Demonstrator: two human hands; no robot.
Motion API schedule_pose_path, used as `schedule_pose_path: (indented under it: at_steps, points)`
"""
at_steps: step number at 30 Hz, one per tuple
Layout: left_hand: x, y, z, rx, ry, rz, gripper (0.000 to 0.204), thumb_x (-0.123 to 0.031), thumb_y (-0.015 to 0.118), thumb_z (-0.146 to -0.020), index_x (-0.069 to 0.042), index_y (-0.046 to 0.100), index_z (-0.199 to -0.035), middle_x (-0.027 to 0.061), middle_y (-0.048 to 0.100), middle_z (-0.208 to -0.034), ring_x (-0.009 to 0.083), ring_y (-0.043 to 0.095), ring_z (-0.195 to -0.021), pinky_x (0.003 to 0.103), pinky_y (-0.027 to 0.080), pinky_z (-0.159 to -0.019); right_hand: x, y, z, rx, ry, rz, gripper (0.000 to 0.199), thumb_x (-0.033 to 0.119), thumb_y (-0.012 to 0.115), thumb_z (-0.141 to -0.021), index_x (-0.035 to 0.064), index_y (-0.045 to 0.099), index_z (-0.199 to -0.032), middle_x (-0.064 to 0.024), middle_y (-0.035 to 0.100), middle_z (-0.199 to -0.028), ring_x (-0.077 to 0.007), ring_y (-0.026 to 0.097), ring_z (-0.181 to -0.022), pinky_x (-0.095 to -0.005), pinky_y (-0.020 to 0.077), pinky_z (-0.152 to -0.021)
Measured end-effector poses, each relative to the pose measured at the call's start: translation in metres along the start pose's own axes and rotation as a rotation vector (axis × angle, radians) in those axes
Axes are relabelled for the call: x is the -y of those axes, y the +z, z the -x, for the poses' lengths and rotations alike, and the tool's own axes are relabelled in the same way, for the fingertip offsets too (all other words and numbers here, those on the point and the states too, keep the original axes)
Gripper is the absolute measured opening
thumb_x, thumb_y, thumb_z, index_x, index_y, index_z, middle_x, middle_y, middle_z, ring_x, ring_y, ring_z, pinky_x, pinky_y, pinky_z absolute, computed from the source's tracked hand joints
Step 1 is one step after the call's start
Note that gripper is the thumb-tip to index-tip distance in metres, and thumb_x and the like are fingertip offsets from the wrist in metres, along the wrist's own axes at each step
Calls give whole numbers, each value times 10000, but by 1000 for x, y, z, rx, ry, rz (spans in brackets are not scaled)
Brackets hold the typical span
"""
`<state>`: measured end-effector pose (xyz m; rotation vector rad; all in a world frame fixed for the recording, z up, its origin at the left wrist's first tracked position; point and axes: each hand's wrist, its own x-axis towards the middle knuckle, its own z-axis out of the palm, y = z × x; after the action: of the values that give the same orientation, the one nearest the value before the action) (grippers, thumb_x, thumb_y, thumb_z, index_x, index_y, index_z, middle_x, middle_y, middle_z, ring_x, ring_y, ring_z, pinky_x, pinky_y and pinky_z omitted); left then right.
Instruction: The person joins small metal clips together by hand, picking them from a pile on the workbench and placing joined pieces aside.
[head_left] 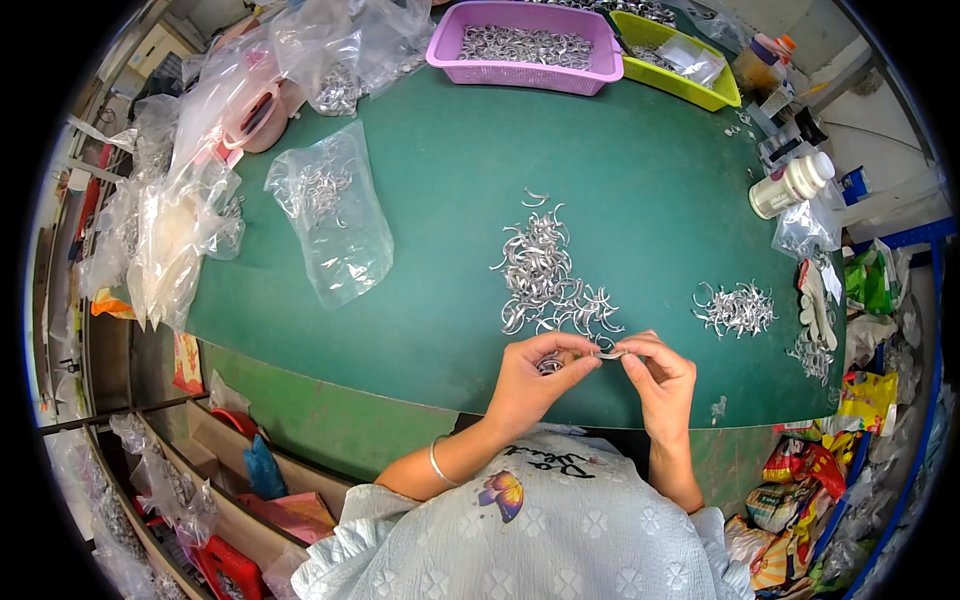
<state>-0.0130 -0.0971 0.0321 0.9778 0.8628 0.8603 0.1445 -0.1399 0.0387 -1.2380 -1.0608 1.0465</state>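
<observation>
Filling the middle, a green tabletop (430, 250) bears a purple basket (525, 76) at its far side and a heap of curved metal pieces (540, 270) near its centre. Close to its near edge, the left hand (522, 385) and right hand (665, 385) pinch one curved piece (610, 356) between their fingertips.

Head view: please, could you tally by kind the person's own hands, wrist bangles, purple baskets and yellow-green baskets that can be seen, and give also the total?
Hands: 2 (left hand, right hand)
Wrist bangle: 1
Purple basket: 1
Yellow-green basket: 1
Total: 5
</observation>
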Motion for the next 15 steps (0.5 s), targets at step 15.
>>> schedule_pose_path:
  at_steps: [15]
  points:
    - [-8,-1,5,-2,4,-29,91,31,625,-752,5,632,-839,12,592,-738,33,453,-593,177,360,-538,19,11,4,-76,-175,237,116,-82,599,-721,-40,618,-827,-97,612,-811,-184,532,-764,-271,416,-691]
